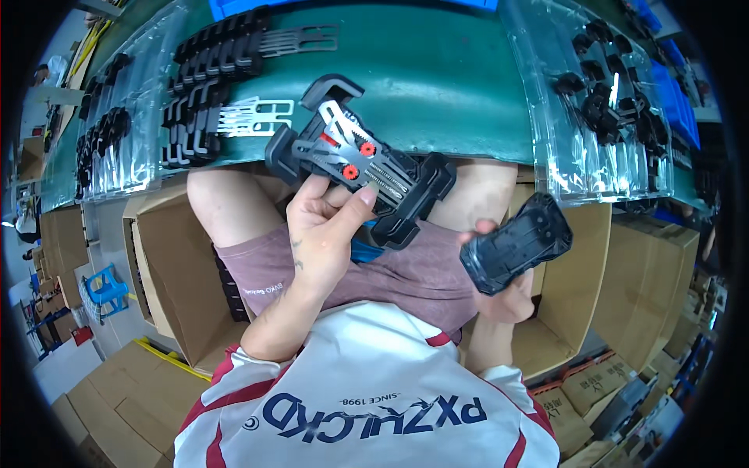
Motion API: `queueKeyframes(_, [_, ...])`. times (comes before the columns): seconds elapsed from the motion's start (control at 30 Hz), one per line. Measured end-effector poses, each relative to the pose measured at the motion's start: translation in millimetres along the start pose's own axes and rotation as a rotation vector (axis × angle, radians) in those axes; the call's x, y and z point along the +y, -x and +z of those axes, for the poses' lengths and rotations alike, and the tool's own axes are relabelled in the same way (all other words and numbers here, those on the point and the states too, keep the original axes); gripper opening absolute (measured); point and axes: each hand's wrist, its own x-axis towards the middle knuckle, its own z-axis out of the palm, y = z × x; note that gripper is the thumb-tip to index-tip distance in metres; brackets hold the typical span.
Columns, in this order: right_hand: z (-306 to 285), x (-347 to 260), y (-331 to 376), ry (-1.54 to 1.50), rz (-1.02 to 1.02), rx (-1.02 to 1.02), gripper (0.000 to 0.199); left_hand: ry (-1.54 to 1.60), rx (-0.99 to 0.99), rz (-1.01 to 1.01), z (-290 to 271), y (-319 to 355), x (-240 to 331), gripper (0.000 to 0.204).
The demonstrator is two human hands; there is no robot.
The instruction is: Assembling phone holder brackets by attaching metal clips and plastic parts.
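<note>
My left hand (326,222) grips a black phone-holder assembly (355,160) above my lap, thumb on its face. Its open inside shows metal plates, two red gears, springs and padded black clamp arms at the corners. Off to the right, my right hand (511,300) is closed on a black plastic cover (516,243), whose hollow inner side faces up. The cover is apart from the assembly. Most of the right hand's fingers are hidden behind the cover.
The green table (437,86) bears stacked black clamp parts with metal plates (226,117) at left. Clear plastic trays or bags of small black parts (608,109) lie at its right and left ends. Open cardboard boxes (569,288) stand on both sides of my legs.
</note>
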Motion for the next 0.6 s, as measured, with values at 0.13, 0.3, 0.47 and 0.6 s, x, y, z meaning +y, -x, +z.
queueKeyframes(0.13, [52.6,27.6,-47.2,0.400,-0.286,-0.062,0.086,-0.074,0.087,0.157,-8.9,9.4,5.7,0.028])
queueKeyframes(0.3, [64.6,50.5,-67.8,0.944,-0.521,-0.155,0.098,-0.209,0.164,0.366,-13.6,14.9,7.9,0.027])
queueKeyframes(0.47, [67.3,69.0,-72.3,1.262,-0.573,-0.300,0.098,-0.886,0.166,0.782,-37.4,18.7,8.8,0.031])
queueKeyframes(0.6, [71.9,78.5,-70.6,1.307,-0.540,-0.316,0.091,-1.375,0.085,0.917,-51.5,23.9,11.2,0.036])
